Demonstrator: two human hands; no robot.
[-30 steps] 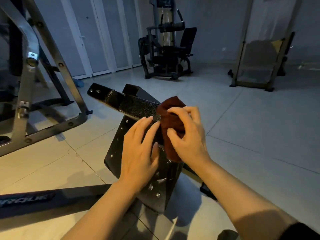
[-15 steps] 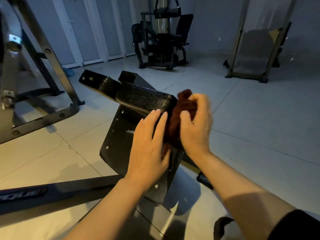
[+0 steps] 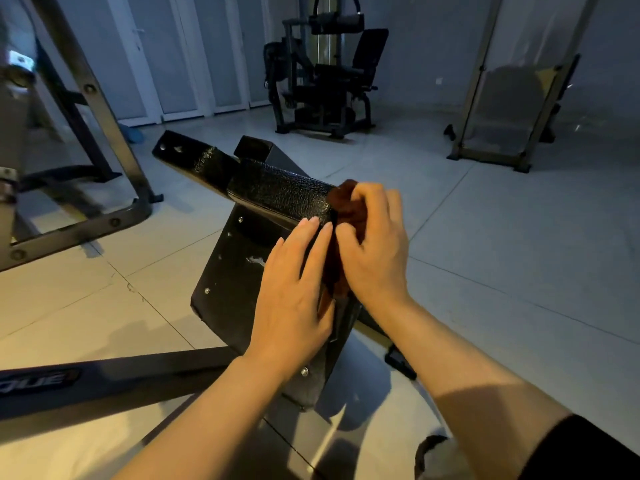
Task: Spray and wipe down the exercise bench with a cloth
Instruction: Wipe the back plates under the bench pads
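A black exercise bench part (image 3: 277,195) with a textured padded top and a slanted metal plate stands in the middle of the floor. My right hand (image 3: 375,244) grips a dark red cloth (image 3: 348,209) against the pad's near right end. My left hand (image 3: 294,292) lies flat with straight fingers on the plate, just left of the cloth. No spray bottle is in view.
A grey steel rack frame (image 3: 104,140) stands at the left. A black beam (image 3: 114,379) with lettering runs along the floor at lower left. A weight machine (image 3: 322,81) and a framed stand (image 3: 512,98) are at the back. Pale floor tiles (image 3: 502,237) spread to the right.
My right hand has slid the cloth from the top of the pad to its right end and down along the edge. My left hand has stayed flat on the plate.
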